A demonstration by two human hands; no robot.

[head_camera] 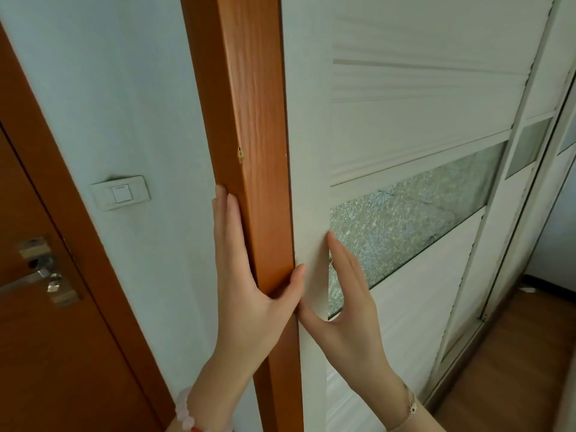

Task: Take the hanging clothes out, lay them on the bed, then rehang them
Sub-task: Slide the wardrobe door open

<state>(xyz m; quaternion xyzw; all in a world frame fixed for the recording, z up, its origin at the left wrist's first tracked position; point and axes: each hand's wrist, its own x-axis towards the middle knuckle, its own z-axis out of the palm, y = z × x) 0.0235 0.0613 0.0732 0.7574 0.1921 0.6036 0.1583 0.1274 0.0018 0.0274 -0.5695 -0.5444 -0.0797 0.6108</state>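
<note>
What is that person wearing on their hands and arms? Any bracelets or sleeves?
Both hands are bare, with no gloves or rings that show, and no sleeves reach into view. The left hand has a chunky bracelet of pale pink beads at the wrist, with a bit of red beside it. The right hand has a thin chain bracelet with a small dark square charm.

Closed wardrobe door (420, 126) meets wooden post (249, 120), no gap.
</note>
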